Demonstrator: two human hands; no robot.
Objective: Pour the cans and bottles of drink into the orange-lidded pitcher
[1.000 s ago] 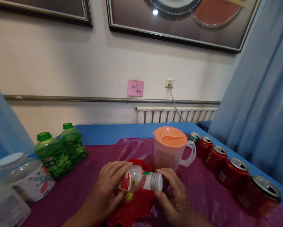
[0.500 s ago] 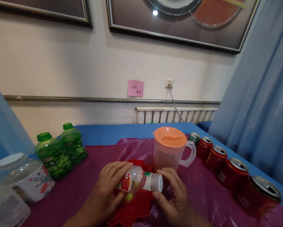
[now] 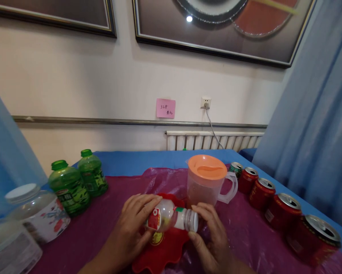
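Observation:
My left hand [image 3: 131, 232] wraps round the body of a small clear bottle [image 3: 166, 217] with a red and white label, held on its side above a red scalloped plate [image 3: 165, 251]. The fingers of my right hand [image 3: 212, 238] curl round the bottle's white cap [image 3: 191, 220] at its right end. Just behind the bottle stands a clear jug with an orange lid [image 3: 207, 182].
Two green bottles [image 3: 76, 184] stand at the left, with clear lidded jars [image 3: 31, 213] nearer the left edge. A row of several red cans [image 3: 279, 207] runs along the right side. A magenta plastic sheet [image 3: 102, 224] covers the blue table. A blue curtain [image 3: 319, 125] hangs at the right.
The view has shifted slightly. Both hands stay on the bottle, and my right fingers have turned a little round the cap.

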